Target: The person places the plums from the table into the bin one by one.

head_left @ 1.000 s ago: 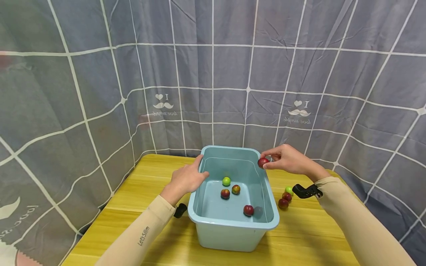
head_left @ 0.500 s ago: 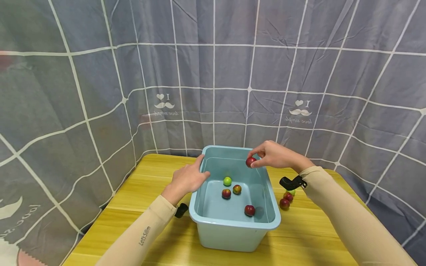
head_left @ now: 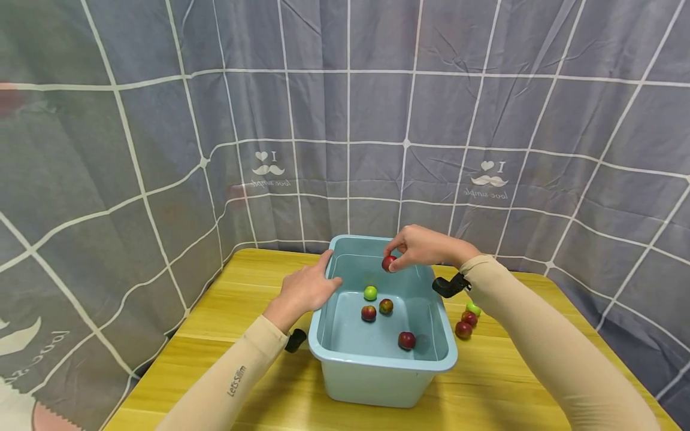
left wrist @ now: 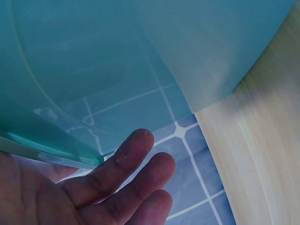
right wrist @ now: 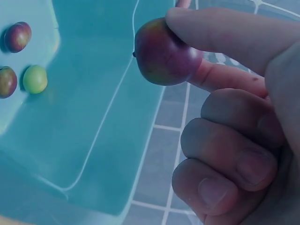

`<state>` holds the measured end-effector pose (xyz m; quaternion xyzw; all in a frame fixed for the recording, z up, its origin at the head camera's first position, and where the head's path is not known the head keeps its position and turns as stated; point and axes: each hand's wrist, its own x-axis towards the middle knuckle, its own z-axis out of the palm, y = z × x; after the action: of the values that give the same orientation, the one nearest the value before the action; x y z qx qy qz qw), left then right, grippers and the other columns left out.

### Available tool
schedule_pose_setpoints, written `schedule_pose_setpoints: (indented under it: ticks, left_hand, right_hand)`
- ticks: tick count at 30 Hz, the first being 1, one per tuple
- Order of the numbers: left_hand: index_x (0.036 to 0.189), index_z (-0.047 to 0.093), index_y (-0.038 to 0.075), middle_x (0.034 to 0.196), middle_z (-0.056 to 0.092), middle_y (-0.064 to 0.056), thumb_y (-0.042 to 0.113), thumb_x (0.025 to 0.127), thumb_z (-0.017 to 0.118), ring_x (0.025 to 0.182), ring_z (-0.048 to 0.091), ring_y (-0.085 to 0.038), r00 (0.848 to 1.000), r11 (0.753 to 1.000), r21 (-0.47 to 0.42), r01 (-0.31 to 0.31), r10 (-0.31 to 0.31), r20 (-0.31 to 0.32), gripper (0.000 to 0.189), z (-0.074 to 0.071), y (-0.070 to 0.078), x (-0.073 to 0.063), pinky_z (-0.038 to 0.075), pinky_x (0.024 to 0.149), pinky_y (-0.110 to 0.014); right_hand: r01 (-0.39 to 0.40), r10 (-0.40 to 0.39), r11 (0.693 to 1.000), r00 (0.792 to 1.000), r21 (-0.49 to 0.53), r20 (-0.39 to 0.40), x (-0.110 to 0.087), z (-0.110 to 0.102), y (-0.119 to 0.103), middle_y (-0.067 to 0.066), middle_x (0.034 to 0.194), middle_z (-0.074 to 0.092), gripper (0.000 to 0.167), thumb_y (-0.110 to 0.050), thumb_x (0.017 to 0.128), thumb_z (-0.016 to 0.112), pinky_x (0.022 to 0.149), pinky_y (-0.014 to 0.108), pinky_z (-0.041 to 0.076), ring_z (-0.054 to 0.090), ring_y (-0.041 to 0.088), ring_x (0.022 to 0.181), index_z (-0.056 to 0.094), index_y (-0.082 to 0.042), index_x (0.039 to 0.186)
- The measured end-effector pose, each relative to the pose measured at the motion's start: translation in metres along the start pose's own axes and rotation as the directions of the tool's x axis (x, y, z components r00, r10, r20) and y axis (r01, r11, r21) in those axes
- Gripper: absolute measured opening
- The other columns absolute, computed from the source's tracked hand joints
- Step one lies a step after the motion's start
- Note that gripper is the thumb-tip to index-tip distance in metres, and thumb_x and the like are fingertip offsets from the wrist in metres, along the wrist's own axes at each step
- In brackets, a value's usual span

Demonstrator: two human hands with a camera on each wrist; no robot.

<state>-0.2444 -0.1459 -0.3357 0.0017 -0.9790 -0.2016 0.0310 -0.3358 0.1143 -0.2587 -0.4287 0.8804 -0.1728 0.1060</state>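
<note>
My right hand (head_left: 428,246) pinches a dark red plum (right wrist: 166,51) between thumb and index finger, the other fingers folded towards the palm. In the head view this plum is over the far right part of a pale blue plastic basin (head_left: 383,364). My left hand (head_left: 304,287) rests at the basin's left rim, its thumb pointing inwards; in the left wrist view its fingers (left wrist: 133,150) extend fairly straight along the outside of the wall. Inside on the basin floor lie several fruits: a green one (head_left: 370,293), a reddish plum (head_left: 369,313), a mottled plum (head_left: 386,306) and a dark red plum (head_left: 406,340).
The basin stands on a yellow wood-grain table (head_left: 248,281). Right of it lie two red plums, one nearer (head_left: 463,330), beside a green fruit (head_left: 474,309). A grey curtain with white grid lines (head_left: 372,173) hangs behind the table and along its sides.
My right hand has carried the plum leftwards from the basin's right rim to above its inside. My left hand stays at the left rim.
</note>
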Motion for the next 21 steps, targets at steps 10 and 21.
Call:
schedule_pose_setpoints:
  ticks: [10,21]
  left_hand:
    - [0.161,0.023,0.03,0.119,0.069,-0.008,0.052,0.096,0.05,0.084,0.064,-0.025,1.0,1.0,0.005,0.001,-0.001,0.005,0.073,-0.001,0.0,0.001,0.045,0.061,-0.041]
    - [0.161,0.024,0.03,0.11,0.07,-0.007,0.052,0.096,0.05,0.079,0.063,-0.024,1.0,1.0,-0.001,0.003,-0.003,0.012,0.073,-0.001,-0.002,0.001,0.045,0.06,-0.039]
  right_hand:
    - [-0.012,0.015,1.0,0.993,-0.027,0.119,0.025,0.014,-0.001,-0.006,0.054,0.034,0.018,-0.024,0.087,0.078,0.058,0.027,0.033,0.031,0.01,0.051,0.079,-0.02,0.104]
    - [0.009,-0.003,1.0,0.979,-0.027,0.203,0.044,0.032,0.004,-0.008,0.056,0.041,0.012,-0.019,0.084,0.079,0.057,0.025,0.033,0.036,0.008,0.054,0.079,-0.021,0.095]
